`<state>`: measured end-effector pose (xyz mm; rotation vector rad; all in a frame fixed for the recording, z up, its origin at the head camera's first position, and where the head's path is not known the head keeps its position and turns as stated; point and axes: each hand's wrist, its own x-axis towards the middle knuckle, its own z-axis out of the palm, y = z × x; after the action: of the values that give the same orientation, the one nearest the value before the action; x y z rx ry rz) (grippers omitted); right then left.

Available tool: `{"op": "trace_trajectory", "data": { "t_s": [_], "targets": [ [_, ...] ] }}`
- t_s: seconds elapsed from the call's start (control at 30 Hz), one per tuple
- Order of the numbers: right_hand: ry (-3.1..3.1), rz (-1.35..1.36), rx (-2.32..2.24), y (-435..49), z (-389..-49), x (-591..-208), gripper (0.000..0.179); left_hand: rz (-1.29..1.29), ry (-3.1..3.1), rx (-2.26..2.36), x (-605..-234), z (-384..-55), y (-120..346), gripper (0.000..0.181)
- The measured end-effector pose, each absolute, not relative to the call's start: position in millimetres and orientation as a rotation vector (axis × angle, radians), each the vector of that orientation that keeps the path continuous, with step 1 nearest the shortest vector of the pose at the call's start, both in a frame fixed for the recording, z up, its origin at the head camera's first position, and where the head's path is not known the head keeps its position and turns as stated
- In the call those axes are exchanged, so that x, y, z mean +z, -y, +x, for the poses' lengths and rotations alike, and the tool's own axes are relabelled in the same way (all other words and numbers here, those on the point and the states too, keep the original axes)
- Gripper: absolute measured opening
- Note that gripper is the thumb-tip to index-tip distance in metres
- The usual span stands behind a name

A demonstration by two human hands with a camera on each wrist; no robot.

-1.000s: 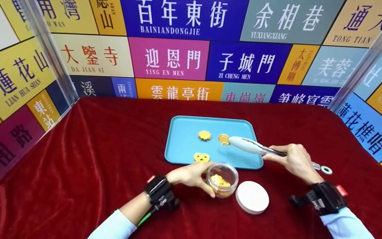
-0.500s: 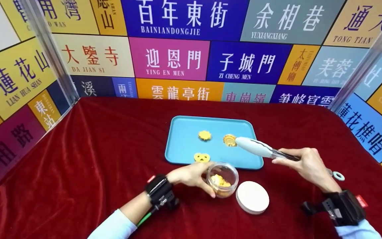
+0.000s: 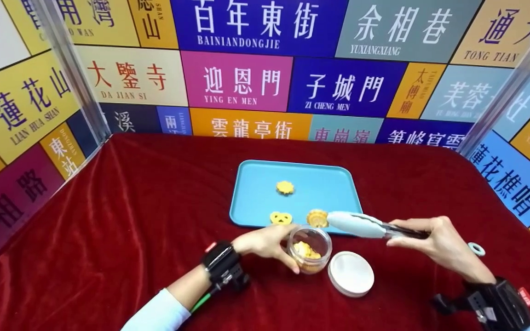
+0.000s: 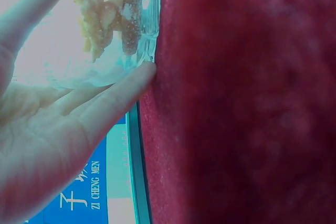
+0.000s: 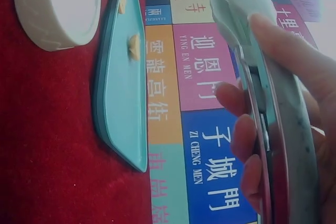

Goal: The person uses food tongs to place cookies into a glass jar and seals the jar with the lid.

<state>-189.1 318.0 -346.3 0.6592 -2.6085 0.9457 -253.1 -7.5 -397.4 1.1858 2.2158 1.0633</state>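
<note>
Tongs bring round biscuit closer to jar

The left hand stays curved round the clear jar, thumb and fingers on its sides, as half a second ago. Beyond it, on the blue tray, the pretzel-shaped biscuit and scalloped biscuit lie where they were. The round biscuit, at the tongs' tips, has come from mid-tray to just behind the jar's rim. The white lid remains beside the jar. The right hand, fingers and thumb wrapped about the tongs, has shifted rightward and nearer.

White-tipped tongs pinch a round golden biscuit near an open, clear, part-filled jar.
</note>
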Motion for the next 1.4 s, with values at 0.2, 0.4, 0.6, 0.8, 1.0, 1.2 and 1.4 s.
{"op": "trace_trajectory", "data": {
  "t_s": [0.2,0.4,0.6,0.8,1.0,1.2,1.4],
  "targets": [
    [2.559,0.793,0.865,-319,-187,-346,0.032,1.209,-2.206,1.061,-397,-253,7,0.071],
    [2.504,0.856,0.668,-312,-182,-337,0.034,1.171,-2.207,1.063,-397,-253,7,0.077],
    [2.503,0.870,0.555,-307,-180,-336,0.034,1.222,-2.198,1.065,-397,-253,8,0.079],
    [2.537,0.872,0.592,-304,-180,-337,0.040,1.353,-2.230,1.008,-397,-255,8,0.077],
    [2.569,0.878,0.621,-303,-181,-339,0.043,1.337,-2.215,1.028,-397,-254,8,0.076],
    [2.533,0.895,0.663,-302,-184,-340,0.046,1.248,-2.264,1.010,-396,-252,8,0.074],
    [2.461,0.851,0.806,-295,-190,-338,0.047,1.212,-2.229,1.058,-397,-252,8,0.072]
  ]
}}
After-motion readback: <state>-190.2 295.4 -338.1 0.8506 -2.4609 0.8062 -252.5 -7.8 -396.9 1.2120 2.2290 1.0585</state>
